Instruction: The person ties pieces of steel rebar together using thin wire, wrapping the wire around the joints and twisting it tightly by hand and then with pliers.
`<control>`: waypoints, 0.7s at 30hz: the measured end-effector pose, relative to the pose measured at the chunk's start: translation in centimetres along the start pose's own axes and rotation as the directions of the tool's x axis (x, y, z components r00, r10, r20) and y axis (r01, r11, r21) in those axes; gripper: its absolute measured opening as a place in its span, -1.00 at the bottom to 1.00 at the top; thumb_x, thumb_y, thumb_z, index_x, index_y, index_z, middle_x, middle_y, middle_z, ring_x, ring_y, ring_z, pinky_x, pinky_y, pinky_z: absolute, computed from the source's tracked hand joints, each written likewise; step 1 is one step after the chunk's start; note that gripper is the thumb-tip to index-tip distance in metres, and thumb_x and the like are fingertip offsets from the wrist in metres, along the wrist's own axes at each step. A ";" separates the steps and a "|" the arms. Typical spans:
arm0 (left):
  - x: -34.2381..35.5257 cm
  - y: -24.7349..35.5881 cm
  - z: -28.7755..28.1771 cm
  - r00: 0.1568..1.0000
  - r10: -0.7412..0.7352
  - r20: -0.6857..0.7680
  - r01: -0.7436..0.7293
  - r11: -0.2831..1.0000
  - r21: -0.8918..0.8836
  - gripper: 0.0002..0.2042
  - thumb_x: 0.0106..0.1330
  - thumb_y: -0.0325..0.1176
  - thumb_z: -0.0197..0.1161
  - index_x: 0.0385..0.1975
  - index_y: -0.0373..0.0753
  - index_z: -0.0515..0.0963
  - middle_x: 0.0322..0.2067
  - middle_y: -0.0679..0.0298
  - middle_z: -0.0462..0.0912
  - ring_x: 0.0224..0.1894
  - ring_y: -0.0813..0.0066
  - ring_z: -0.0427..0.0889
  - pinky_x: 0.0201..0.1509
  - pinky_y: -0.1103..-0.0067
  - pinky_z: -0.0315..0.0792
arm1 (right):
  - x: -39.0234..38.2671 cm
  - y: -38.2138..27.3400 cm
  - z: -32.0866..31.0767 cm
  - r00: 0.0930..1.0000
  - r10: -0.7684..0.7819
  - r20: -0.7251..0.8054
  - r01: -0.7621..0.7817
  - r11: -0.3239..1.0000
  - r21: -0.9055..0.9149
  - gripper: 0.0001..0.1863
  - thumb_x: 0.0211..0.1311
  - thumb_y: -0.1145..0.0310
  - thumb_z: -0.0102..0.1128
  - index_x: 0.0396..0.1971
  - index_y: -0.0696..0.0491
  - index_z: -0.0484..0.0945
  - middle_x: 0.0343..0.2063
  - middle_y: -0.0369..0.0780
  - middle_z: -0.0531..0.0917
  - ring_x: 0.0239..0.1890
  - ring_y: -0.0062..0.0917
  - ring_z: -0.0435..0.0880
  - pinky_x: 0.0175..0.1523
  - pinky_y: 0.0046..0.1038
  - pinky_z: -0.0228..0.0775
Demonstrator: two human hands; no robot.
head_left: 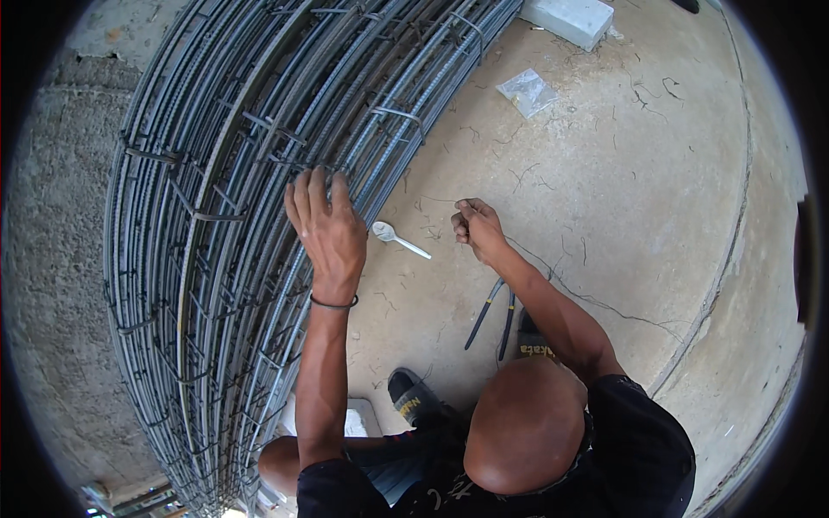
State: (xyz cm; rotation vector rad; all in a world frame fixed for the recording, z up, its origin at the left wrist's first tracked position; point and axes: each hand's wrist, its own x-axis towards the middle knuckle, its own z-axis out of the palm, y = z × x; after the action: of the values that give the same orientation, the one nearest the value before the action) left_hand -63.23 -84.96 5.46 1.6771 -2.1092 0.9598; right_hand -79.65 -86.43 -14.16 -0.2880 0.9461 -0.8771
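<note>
A large bundle of steel rebar cages with tied stirrups runs along my left side. My left hand reaches over its near edge, fingers curled down around a bar; the fingertips are partly hidden among the bars. To the right, above the concrete floor, my right hand is closed in a pinch on a thin tie wire, whose visible length points left towards the bundle. Between both hands a white plastic spoon lies on the floor. Below my right forearm are the dark handles of pliers with yellow bands, their head hidden.
A clear plastic bag and a pale block lie on the floor beyond. Loose wire bits are scattered about, and a longer wire trails right of my forearm. A rough concrete strip borders the bundle. My sandalled foot is near.
</note>
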 end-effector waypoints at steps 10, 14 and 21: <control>-6.0 5.2 7.4 0.887 0.056 0.458 -0.148 0.975 0.167 -0.67 0.14 -0.47 0.12 -0.11 -0.54 0.45 -0.19 -0.05 0.53 -0.19 0.23 0.58 -0.21 0.52 0.53 | 2.1 0.6 4.1 0.988 -0.140 -0.064 0.134 0.987 -0.085 -0.80 0.40 0.31 -0.11 -0.19 0.15 0.34 -0.62 -0.26 0.49 -0.68 -0.67 0.36 -0.63 -0.56 0.22; -5.7 3.5 10.4 0.843 -0.059 0.535 -0.065 0.976 0.209 -0.75 0.15 -0.46 0.13 -0.20 -0.46 0.49 -0.28 0.04 0.56 -0.24 0.28 0.61 -0.30 0.56 0.56 | 2.3 0.2 5.0 0.979 -0.192 -0.071 0.179 0.971 -0.156 -0.82 0.40 0.32 -0.10 -0.21 0.14 0.33 -0.63 -0.26 0.47 -0.70 -0.67 0.34 -0.64 -0.58 0.20; -5.3 2.0 9.5 0.847 0.018 0.531 -0.030 0.999 0.014 -0.93 0.14 -0.49 0.10 -0.41 -0.30 0.49 -0.41 0.09 0.57 -0.39 0.26 0.64 -0.37 0.51 0.55 | 2.4 0.1 5.5 0.991 -0.131 -0.034 0.128 0.990 -0.062 -0.82 0.40 0.31 -0.12 -0.22 0.13 0.34 -0.61 -0.27 0.49 -0.68 -0.67 0.35 -0.64 -0.57 0.20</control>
State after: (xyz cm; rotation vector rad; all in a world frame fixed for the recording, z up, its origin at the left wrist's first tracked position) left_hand -61.87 -86.95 -5.33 2.1228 -2.4595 0.5585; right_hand -74.45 -89.01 -12.44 -0.3886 0.9979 -0.9771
